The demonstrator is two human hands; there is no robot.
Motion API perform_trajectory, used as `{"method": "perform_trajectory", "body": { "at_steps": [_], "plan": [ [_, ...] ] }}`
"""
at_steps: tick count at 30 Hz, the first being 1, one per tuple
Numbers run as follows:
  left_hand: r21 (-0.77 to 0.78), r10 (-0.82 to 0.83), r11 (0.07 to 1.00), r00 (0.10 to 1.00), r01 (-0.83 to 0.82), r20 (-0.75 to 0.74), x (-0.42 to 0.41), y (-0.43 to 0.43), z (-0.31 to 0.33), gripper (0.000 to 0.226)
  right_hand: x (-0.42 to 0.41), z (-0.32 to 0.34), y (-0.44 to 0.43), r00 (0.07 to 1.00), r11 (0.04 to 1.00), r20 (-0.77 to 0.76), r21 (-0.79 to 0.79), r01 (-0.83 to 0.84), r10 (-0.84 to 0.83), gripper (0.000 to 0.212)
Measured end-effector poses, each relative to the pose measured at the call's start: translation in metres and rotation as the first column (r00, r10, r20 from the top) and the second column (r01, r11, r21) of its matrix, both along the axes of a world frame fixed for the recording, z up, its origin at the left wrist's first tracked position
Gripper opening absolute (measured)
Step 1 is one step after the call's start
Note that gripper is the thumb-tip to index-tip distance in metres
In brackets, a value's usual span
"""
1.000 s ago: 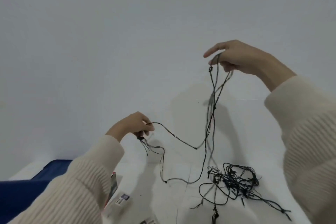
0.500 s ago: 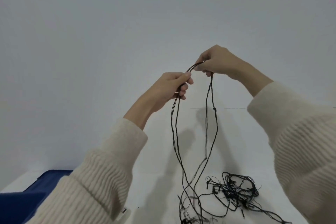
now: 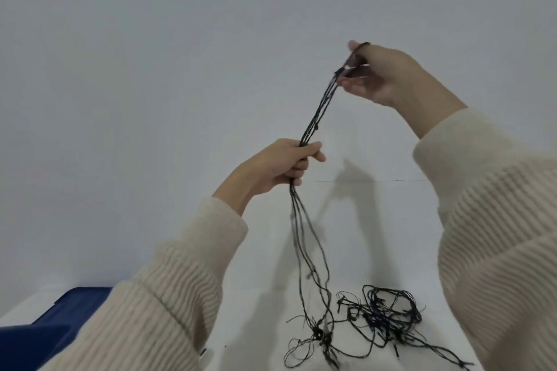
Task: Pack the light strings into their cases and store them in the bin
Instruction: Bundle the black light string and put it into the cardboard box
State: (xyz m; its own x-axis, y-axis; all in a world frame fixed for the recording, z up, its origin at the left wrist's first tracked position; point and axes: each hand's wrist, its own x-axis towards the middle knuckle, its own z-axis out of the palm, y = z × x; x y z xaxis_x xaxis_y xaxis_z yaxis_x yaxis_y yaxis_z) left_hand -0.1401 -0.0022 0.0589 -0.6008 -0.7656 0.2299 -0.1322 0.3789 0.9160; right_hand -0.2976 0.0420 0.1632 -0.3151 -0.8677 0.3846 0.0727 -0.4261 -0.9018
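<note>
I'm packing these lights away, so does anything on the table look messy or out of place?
Yes. The right hand and left hand hold a few strands of the light string straight, but the rest lies in a loose tangle on the table, with stray loops and ends trailing out. No damage is visible.

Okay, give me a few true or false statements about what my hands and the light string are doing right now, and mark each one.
1. Both the left hand and the right hand grip the light string. True.
2. The right hand is lower than the left hand. False: it is raised above it, pinching the top of the strands.
3. A tangle of string lies on the table. True.
4. The tangle sits inside the blue bin. False: it lies on the white table, apart from the bin at the lower left.
</note>
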Motion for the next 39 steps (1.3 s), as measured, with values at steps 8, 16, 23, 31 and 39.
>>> {"method": "perform_trajectory", "body": {
  "at_steps": [8, 16, 23, 31, 39],
  "plan": [
    [0.021, 0.164, 0.985, 0.974, -0.169, 0.153, 0.049, -0.016, -0.005, 0.024, -0.074, -0.068, -0.015, 0.790, 0.999, 0.611, 0.006, 0.047, -0.041, 0.033],
    [0.049, 0.264, 0.963, 0.964, -0.264, -0.001, 0.055, -0.021, 0.007, 0.021, -0.090, -0.206, -0.029, 0.867, 0.974, 0.498, 0.207, -0.086, -0.029, 0.026],
    [-0.138, 0.232, 0.968, 0.959, -0.211, 0.163, 0.038, -0.015, 0.011, 0.022, -0.050, -0.218, -0.023, 0.775, 0.798, -0.380, 0.548, -0.250, 0.504, 0.069],
    [-0.122, 0.161, 0.982, 0.981, -0.148, 0.106, 0.019, -0.007, 0.008, 0.022, 0.064, -0.193, -0.042, 0.825, 0.875, -0.292, 0.196, -0.443, 0.483, 0.069],
    [0.121, 0.374, 0.926, 0.910, -0.357, -0.181, 0.069, -0.024, -0.015, 0.026, 0.057, -0.236, -0.045, 0.841, 0.898, -0.385, 0.372, -0.236, 0.381, 0.037]
  ]
}}
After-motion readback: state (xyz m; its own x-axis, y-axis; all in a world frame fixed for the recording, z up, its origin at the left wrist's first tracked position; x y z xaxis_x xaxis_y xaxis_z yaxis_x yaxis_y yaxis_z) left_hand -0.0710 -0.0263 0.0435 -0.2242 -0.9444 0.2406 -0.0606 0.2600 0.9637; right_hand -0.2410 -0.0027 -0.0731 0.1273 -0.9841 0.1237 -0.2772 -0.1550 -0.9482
